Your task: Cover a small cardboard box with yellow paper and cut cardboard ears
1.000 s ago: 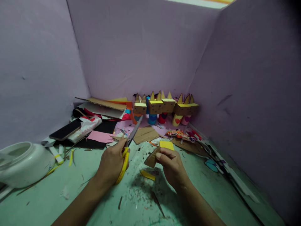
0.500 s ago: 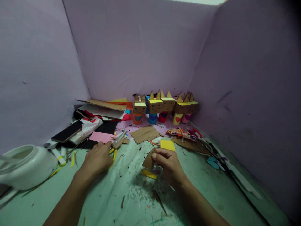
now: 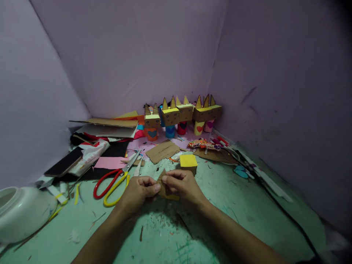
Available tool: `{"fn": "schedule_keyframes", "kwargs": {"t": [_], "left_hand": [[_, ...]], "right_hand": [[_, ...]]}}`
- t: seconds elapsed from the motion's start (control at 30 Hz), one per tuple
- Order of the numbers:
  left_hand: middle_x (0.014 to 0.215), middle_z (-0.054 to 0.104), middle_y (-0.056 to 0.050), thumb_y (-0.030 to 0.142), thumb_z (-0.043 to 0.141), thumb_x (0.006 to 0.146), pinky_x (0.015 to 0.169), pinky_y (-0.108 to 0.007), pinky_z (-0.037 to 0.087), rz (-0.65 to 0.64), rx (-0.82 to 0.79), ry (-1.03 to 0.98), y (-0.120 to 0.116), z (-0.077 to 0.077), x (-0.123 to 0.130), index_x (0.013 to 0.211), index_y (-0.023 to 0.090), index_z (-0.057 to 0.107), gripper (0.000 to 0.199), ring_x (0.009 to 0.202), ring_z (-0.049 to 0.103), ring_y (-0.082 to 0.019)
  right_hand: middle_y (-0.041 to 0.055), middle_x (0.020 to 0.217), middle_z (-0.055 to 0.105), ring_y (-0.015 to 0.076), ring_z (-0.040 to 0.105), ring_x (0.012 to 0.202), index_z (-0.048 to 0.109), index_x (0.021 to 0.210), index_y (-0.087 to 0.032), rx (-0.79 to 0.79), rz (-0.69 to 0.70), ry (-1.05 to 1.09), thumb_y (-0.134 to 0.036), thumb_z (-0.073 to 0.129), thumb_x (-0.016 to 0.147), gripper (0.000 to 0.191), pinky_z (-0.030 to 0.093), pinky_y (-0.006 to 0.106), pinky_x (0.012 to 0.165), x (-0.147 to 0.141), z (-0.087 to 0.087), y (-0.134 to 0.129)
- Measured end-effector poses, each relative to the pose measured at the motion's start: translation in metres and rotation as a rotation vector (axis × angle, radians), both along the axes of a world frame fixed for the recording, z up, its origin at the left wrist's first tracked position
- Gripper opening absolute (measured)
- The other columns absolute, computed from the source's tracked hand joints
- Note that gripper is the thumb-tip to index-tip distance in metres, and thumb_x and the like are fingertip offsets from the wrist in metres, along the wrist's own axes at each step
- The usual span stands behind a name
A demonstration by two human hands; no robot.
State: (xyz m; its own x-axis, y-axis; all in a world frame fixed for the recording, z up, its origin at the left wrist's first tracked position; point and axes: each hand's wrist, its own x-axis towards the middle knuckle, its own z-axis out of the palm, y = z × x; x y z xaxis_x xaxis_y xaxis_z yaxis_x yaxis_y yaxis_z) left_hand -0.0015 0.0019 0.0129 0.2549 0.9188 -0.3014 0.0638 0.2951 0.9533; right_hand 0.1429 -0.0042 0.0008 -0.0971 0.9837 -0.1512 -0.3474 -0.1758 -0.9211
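Both hands meet over the middle of the table around a small piece of brown cardboard [image 3: 162,190]. My left hand [image 3: 140,192] is closed, thumb and fingers pinching its left edge. From the other side my right hand [image 3: 185,187] grips the same piece between thumb and fingers, covering part of it. A yellow paper strip [image 3: 173,197] shows just below the cardboard. Left of my left hand lie scissors [image 3: 125,172] with one red and one yellow handle. Just behind my right hand sits a small cardboard box with a yellow top [image 3: 188,160].
Cardboard animal figures with pointed ears [image 3: 170,116] stand in a row at the back. A flat cardboard sheet [image 3: 162,151] lies before them. A white pot [image 3: 24,212] is at the left, beside a dark phone-like slab [image 3: 64,161]. A black cable [image 3: 277,209] runs along the right.
My left hand has left the scissors and come right to the cardboard piece, which my right hand still holds. The scissors now lie uncovered. The whole view has shifted slightly.
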Motion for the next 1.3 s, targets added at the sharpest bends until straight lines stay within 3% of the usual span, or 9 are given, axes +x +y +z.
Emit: {"fn": "schedule_keyframes", "kwargs": {"t": [0.13,0.3,0.53,0.67,0.83,1.17,1.3], "left_hand": [[0.041,0.051,0.003,0.031,0.075,0.046,0.042,-0.018,0.025,0.061,-0.048,-0.090,0.002,0.003,-0.002,0.047,0.012,0.054,0.028,0.037,0.041,-0.006],[0.040,0.051,0.003,0.033,0.078,0.043,0.040,-0.018,0.025,0.040,-0.094,-0.099,0.005,-0.003,-0.004,0.048,0.012,0.054,0.032,0.036,0.041,-0.006],[0.041,0.051,0.003,0.033,0.076,0.047,0.041,-0.018,0.025,0.038,-0.067,-0.116,0.006,-0.005,-0.004,0.048,0.013,0.054,0.030,0.037,0.041,-0.006],[0.039,0.047,0.004,0.033,0.073,0.047,0.041,-0.019,0.021,0.067,-0.007,-0.040,0.002,-0.002,0.001,0.048,0.014,0.052,0.029,0.037,0.037,-0.005],[0.039,0.041,0.006,0.036,0.069,0.048,0.043,-0.020,0.020,0.081,0.119,0.117,0.002,0.000,0.003,0.048,0.014,0.052,0.028,0.040,0.031,-0.005],[0.044,0.040,0.005,0.036,0.065,0.053,0.045,-0.021,0.022,0.025,0.218,0.140,0.002,-0.004,0.002,0.049,0.015,0.050,0.026,0.044,0.031,-0.007],[0.046,0.040,0.004,0.033,0.063,0.055,0.046,-0.022,0.025,0.016,0.341,0.227,-0.001,0.004,0.005,0.047,0.015,0.049,0.024,0.047,0.033,-0.008]], "right_hand": [[0.0012,0.049,0.060,0.0112,0.055,0.046,0.066,0.059,-0.012,-0.139,0.149,0.239,-0.033,0.061,0.060,0.021,0.046,0.023,0.052,0.005,0.001,0.004],[0.0078,0.056,0.067,0.0139,0.062,0.053,0.068,0.068,-0.009,-0.158,0.215,0.326,-0.021,0.049,0.057,0.025,0.049,0.023,0.056,0.009,0.002,0.006],[0.0039,0.060,0.067,0.0124,0.059,0.051,0.069,0.070,-0.010,-0.114,0.141,0.260,-0.012,0.058,0.048,0.025,0.050,0.027,0.056,0.008,-0.001,0.005],[-0.0024,0.057,0.062,0.0103,0.054,0.049,0.067,0.068,-0.013,-0.030,0.054,0.060,-0.020,0.073,0.047,0.023,0.046,0.027,0.053,0.006,-0.002,0.003],[-0.0027,0.060,0.061,0.0109,0.053,0.055,0.068,0.071,-0.014,0.138,-0.074,-0.183,-0.018,0.076,0.045,0.028,0.042,0.025,0.056,0.003,-0.001,0.001],[-0.0046,0.057,0.058,0.0100,0.052,0.051,0.064,0.068,-0.015,-0.025,-0.014,-0.053,-0.021,0.082,0.032,0.041,0.043,0.026,0.054,0.008,0.001,0.001],[-0.0034,0.057,0.059,0.0093,0.051,0.053,0.064,0.065,-0.015,0.113,-0.001,-0.113,-0.019,0.077,0.041,0.027,0.040,0.023,0.053,0.009,0.006,0.000]]}}
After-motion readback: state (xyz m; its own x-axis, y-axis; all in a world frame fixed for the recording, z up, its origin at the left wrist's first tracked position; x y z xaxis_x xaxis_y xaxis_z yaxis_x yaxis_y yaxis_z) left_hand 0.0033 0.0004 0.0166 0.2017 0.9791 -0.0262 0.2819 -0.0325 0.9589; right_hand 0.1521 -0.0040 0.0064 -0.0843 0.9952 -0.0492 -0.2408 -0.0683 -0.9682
